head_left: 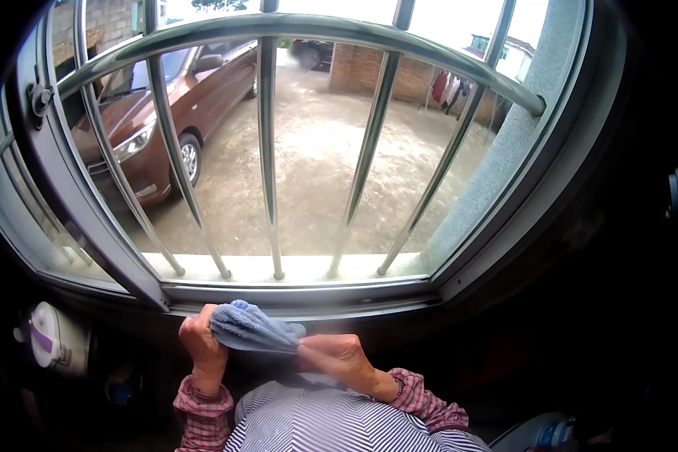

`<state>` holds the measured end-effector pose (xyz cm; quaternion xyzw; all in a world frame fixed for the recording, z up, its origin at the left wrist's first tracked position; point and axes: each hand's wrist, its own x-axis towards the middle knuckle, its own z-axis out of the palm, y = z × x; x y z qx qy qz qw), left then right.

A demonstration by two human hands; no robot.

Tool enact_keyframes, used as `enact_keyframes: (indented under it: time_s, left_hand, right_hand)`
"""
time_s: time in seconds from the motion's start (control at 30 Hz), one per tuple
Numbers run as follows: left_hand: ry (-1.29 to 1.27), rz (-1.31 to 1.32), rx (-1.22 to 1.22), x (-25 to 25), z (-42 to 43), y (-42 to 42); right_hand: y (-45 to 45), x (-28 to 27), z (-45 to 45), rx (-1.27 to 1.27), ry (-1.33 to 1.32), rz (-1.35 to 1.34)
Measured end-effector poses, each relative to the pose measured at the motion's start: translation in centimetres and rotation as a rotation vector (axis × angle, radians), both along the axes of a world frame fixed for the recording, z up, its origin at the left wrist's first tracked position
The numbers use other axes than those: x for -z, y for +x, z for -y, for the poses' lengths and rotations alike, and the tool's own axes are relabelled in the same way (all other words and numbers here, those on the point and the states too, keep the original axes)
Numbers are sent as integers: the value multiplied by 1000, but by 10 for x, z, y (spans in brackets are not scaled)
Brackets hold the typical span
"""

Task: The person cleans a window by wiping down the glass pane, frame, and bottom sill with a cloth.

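Note:
A blue-grey towel is stretched between my two hands, just below the window sill. My left hand is closed around its bunched left end. On the other side, my right hand grips the towel's right edge; its fingers are slightly smeared by motion. The cloth looks folded and gathered, with its lower side in shadow. Both hands are in front of my striped top, apart from the window frame.
A sliding window frame with metal bars stands ahead. Outside are a brown car, a concrete yard and hanging clothes. A white appliance with a purple strip sits at lower left. The room's sides are dark.

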<state>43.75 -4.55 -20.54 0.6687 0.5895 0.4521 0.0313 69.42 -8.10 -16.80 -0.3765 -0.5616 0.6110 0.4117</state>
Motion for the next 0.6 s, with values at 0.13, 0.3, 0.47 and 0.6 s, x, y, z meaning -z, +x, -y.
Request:
enact_keyframes:
  time_s: [0.13,0.3,0.47,0.6]
  left_hand:
    - [-104,1392,283,61,13,-2]
    - [-90,1167,521,7,8,-17]
    - [210,839,326,-61,2,-22]
    - [445,705,183,-85,-13,-48]
  right_hand:
    - [-19,11,-4,-126,-3,134]
    - [-17,6,-12,-67,-22,119]
    - [15,9,-34,336,649,613]
    - [63,43,-56,603,972,768]
